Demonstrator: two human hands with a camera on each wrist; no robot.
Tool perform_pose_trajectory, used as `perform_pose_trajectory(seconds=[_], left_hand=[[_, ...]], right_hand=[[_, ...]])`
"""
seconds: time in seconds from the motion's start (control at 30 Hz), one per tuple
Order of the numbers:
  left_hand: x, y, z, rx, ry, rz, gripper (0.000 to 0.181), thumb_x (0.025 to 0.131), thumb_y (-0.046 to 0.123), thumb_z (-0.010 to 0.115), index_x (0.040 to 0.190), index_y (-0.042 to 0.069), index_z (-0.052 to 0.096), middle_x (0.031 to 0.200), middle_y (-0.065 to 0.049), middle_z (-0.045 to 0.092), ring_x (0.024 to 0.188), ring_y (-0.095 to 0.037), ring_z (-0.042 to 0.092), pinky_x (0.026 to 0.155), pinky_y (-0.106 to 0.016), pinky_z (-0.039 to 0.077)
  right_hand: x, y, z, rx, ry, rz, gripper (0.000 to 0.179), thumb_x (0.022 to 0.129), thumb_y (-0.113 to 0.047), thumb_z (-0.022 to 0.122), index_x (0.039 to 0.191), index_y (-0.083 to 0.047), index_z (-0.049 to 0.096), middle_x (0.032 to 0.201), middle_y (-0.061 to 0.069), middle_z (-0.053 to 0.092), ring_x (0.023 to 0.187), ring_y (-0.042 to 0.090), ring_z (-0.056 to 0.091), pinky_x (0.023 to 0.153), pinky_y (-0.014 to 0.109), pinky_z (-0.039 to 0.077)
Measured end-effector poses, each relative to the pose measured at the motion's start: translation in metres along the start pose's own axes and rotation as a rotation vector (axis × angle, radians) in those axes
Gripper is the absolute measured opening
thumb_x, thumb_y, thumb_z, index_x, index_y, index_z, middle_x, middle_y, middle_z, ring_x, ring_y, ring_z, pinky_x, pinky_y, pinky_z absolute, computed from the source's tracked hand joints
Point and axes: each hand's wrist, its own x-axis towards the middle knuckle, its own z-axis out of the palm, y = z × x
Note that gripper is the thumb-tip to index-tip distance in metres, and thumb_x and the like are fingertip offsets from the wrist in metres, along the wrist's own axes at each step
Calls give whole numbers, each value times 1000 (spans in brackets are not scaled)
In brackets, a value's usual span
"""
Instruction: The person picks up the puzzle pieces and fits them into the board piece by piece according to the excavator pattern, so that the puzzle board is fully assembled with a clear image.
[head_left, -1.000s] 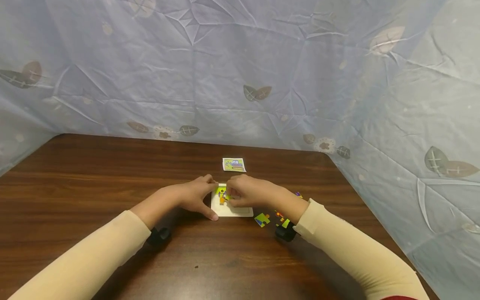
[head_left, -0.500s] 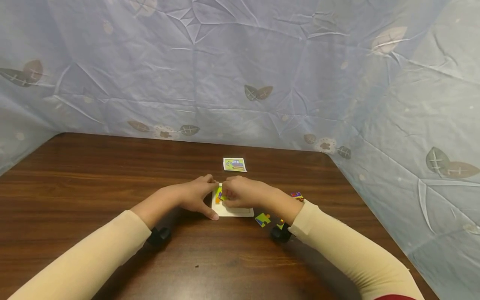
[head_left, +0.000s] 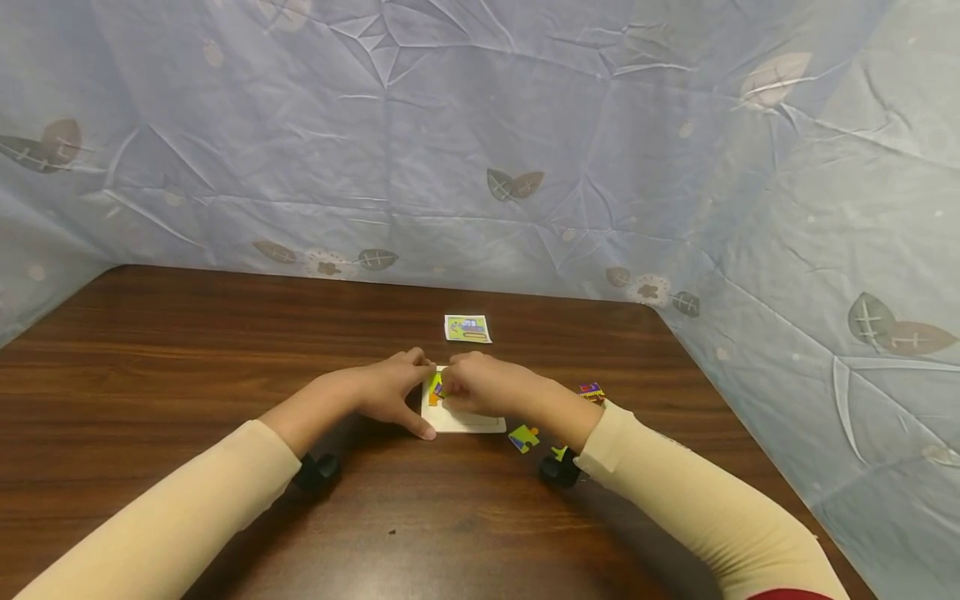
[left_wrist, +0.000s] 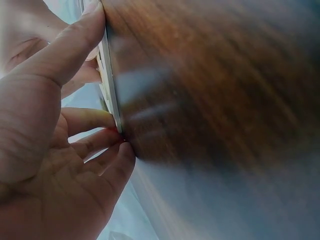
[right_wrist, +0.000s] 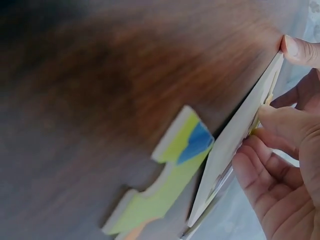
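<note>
A small pale jigsaw tray (head_left: 472,423) lies on the table between both hands, with coloured puzzle picture (head_left: 435,392) showing at its left. My left hand (head_left: 386,390) holds the tray's left side, thumb at the near corner and fingers at the far one. Over the tray, my right hand (head_left: 487,387) has thumb and fingers bent together at a puzzle piece; only a thin yellow edge shows under the fingertips in the right wrist view, and the hand hides the rest. A loose green puzzle piece (right_wrist: 180,175) with a blue corner lies just right of the tray.
Behind the tray lies a small picture card (head_left: 467,328). More loose pieces sit by the right forearm: a purple and red one (head_left: 591,392) and a partly covered green one (head_left: 558,452). A patterned curtain (head_left: 435,150) hangs along the table's back and right side.
My right hand has shifted slightly left over the tray, covering more of the picture. The purple and red piece beyond the right forearm shows more fully. The left hand stays put.
</note>
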Motion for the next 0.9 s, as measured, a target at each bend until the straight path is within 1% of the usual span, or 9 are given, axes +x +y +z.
perform_pose_trajectory(seconds=[0.2,0.43,0.57,0.63,0.77,0.9], left_hand=[[0,0,0,1,-2,-5,105,87,51,83,159,-8,34,155,-22,39,146,-41,39,120,-57,41],[1,0,1,0,-4,-6,106,87,51,83,159,-8,33,155,-22,39,146,-41,39,120,-57,41],[1,0,1,-5,0,-1,105,87,51,83,159,-8,35,155,-22,40,147,-42,39,120,-57,40],[1,0,2,-6,5,2,104,87,50,83,158,-8,36,154,-22,40,147,-42,39,121,-57,40],[1,-1,1,7,12,6,104,86,50,84,158,-8,36,154,-22,41,146,-42,40,120,-57,40],[0,-1,1,14,12,9,105,87,51,83,158,-9,34,154,-23,41,146,-42,40,120,-57,41]], right_hand=[[1,-1,0,-7,8,17,8,98,-11,73,91,-6,73,91,6,67,79,10,55,70,21,49],[0,-3,0,-7,13,37,8,98,-10,72,93,-5,77,93,5,70,79,9,56,70,19,50],[0,-3,0,-12,0,37,9,97,-7,72,91,-6,77,90,5,69,79,9,54,69,20,48],[-1,-3,0,-10,-1,32,8,97,-6,71,92,-5,77,91,5,69,80,10,55,70,20,49],[-1,-2,2,-5,23,15,8,97,-7,72,96,-4,79,96,7,73,84,13,63,74,20,54],[-2,1,4,16,42,13,8,97,-8,72,98,-5,79,96,7,73,87,14,65,75,19,54]])
